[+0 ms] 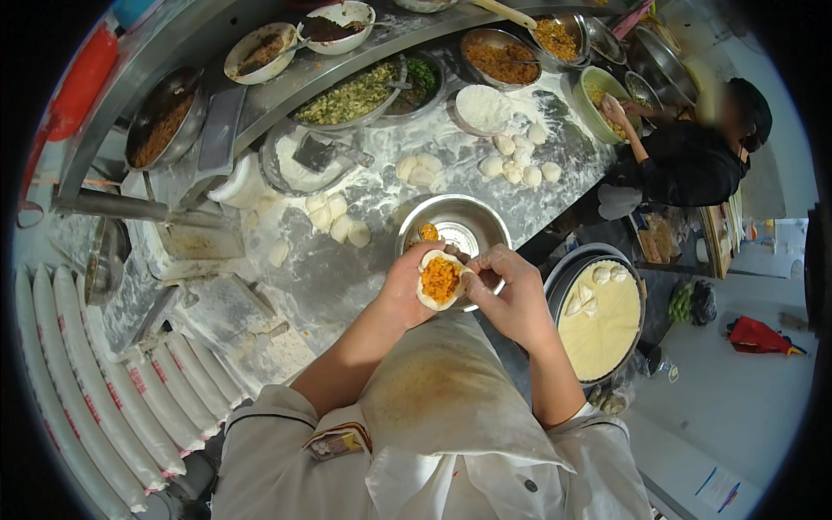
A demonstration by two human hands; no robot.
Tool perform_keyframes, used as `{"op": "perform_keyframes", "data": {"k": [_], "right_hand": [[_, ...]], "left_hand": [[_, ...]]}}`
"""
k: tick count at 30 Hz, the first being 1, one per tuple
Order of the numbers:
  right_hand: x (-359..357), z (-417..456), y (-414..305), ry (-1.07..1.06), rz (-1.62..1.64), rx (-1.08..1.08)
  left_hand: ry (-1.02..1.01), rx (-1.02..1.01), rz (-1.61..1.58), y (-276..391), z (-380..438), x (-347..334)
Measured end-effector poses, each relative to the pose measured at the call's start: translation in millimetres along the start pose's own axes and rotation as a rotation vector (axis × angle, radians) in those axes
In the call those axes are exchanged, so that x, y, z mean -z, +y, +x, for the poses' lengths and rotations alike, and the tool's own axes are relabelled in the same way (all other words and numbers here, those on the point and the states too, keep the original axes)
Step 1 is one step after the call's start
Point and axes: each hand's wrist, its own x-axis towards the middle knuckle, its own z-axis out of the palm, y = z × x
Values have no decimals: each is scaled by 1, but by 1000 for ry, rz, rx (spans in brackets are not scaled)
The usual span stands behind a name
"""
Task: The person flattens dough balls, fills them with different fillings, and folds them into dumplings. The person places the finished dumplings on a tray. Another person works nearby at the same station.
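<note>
My left hand (404, 286) cups a round dough wrapper (425, 300) with a heap of orange chopped filling (441, 279) on it. The thumb and fingers of my right hand (510, 292) pinch the wrapper's right edge. Both hands are over the near side of a steel bowl (500, 224), which holds a little orange filling at its left. Groups of dough pieces (350, 231) lie on the floured worktop (383, 224) beyond and to the left. On the right, a round steamer (598, 325) lined with pale cloth bears several shaped dough pieces (611, 273).
Bowls of green filling (351, 97), orange filling (500, 58) and flour (484, 109) stand at the back. A metal shelf (273, 110) crosses above them. A co-worker (689, 156) has both hands at a green basin (588, 104) on the right. Stacked white sacks (97, 390) are at left.
</note>
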Motion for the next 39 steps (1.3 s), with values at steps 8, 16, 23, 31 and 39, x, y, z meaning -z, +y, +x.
{"op": "perform_keyframes", "data": {"k": [8,16,23,31,39], "right_hand": [[3,0,-7,4,-1,32],[6,-2,-11,51,-143,181],[9,-3,-12,144,-131,57],[5,-2,-15,116,-185,173],[6,-4,-20,49,-163,174]], "left_hand": [[87,110,140,5,-2,3],[176,98,382,9,-3,-3],[-226,-303,507,-4,-42,-26],[-98,-307,836,3,-46,-17],[70,-85,990,15,-52,-26]]}}
